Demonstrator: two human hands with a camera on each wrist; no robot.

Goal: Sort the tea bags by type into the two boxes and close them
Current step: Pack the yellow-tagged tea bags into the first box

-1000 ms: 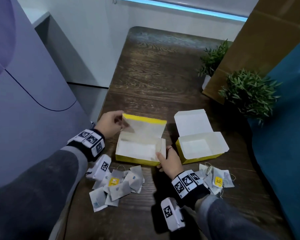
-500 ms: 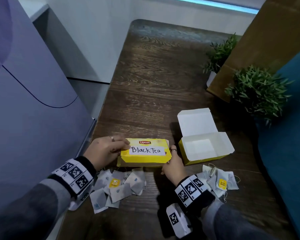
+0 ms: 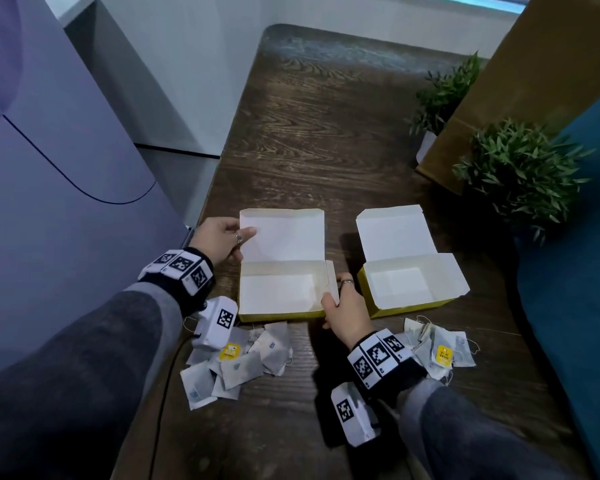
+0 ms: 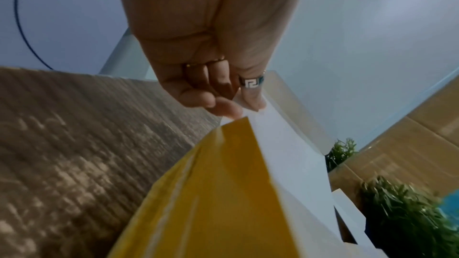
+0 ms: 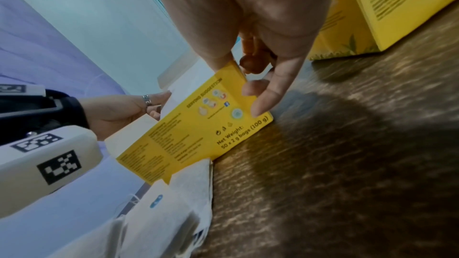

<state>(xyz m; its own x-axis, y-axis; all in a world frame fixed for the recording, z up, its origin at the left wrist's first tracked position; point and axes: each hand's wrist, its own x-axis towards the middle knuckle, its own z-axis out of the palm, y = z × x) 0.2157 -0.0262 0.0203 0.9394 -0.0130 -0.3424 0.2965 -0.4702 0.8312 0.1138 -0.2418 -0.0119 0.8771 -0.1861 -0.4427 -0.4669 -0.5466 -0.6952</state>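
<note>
Two yellow tea boxes stand open and empty side by side on the wooden table. My left hand pinches the left edge of the left box's raised lid, thumb on its white inner face; the left wrist view shows that lid pinched by my fingers. My right hand grips the left box's right front corner. The right box stands untouched. One heap of tea bags lies in front of the left box, another heap lies in front of the right box.
Two small potted plants and a brown cardboard box stand at the right rear. A blue seat borders the table's right side, a pale cabinet its left. The table's far half is bare wood.
The left box's lid was half up, then shut showing "Black Tea", and now stands fully open again. My left hand went back to the lid's edge; my right hand kept hold of the box's corner.
</note>
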